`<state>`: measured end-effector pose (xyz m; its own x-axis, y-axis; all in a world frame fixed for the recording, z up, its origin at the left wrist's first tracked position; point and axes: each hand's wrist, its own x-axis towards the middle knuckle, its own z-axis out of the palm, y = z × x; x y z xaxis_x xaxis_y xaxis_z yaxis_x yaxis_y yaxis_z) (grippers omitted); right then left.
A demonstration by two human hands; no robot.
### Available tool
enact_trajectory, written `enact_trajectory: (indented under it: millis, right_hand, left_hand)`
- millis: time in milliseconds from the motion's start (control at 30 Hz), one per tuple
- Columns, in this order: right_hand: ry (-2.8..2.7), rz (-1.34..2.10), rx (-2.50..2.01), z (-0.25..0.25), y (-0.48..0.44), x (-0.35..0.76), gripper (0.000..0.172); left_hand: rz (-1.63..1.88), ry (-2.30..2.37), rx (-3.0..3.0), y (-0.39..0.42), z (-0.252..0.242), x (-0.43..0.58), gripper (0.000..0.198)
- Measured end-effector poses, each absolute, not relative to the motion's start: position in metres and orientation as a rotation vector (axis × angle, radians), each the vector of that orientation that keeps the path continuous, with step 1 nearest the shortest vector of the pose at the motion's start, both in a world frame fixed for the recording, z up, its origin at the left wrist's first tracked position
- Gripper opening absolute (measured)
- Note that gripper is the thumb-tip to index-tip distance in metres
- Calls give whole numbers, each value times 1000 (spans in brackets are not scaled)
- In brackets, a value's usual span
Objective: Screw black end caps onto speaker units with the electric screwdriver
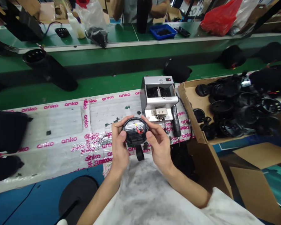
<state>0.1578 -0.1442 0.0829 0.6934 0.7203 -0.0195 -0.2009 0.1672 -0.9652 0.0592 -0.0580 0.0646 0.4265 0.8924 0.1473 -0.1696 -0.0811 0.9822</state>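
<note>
Between my two hands is a round black plastic cap (132,137) with red and yellow wires showing inside and a short black strap (140,153) hanging from its lower edge. My left hand (120,147) grips the cap's left rim, thumb on the near side and fingers round the far edge. On the opposite rim my right hand (159,145) grips in the same way. Just beyond my right hand stands a silver screw-feeder-like machine (160,100) with an open top bay. A black-wrapped handle or tool (176,123) lies beside it.
To the right, a cardboard box (189,106) holds several black round parts (222,107). Dark fabric-covered pieces (8,131) lie at left, and a black cylinder (51,70) rests on the green belt. Across the bench, another person's arm (159,9) is near a blue tray (163,31).
</note>
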Motion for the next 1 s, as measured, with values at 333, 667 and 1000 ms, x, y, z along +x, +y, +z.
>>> enact_trajectory:
  millis: [333, 667, 1000]
  right_hand:
    - [-465, 604, -1242, 77, -143, 149, 35]
    - [-514, 674, -1201, 81, -142, 158, 29]
    - [-678, 677, -1357, 79, -150, 179, 38]
  left_hand:
    - [1171, 699, 1433, -63, 60, 66, 46]
    - [695, 445, 1873, 16, 49, 4, 96]
    - [655, 288, 1316, 11, 70, 64, 22]
